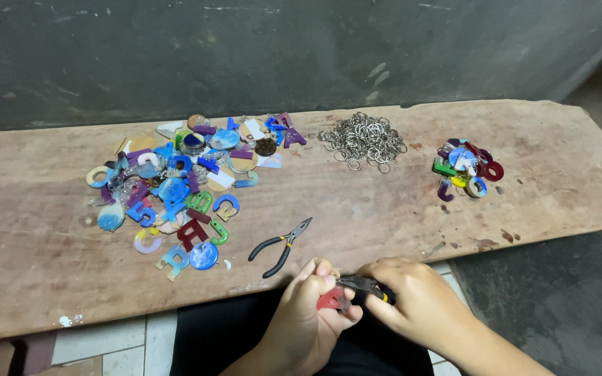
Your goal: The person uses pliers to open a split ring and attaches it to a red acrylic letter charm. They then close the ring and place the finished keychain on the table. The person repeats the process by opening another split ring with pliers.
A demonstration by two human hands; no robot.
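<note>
My left hand (308, 313) pinches a small red flat piece (330, 301) just below the front edge of a wooden plank. My right hand (412, 299) grips small pliers (358, 283) with black and yellow handles, their jaws at the red piece. A second pair of black-handled pliers (280, 246) lies on the plank just beyond my left hand, with no hand on it.
The long wooden plank (384, 216) carries a big pile of coloured resin letters (182, 177) at left, a heap of metal key rings (362, 139) in the middle and a small cluster of finished coloured pieces (465, 167) at right. A dark wall stands behind.
</note>
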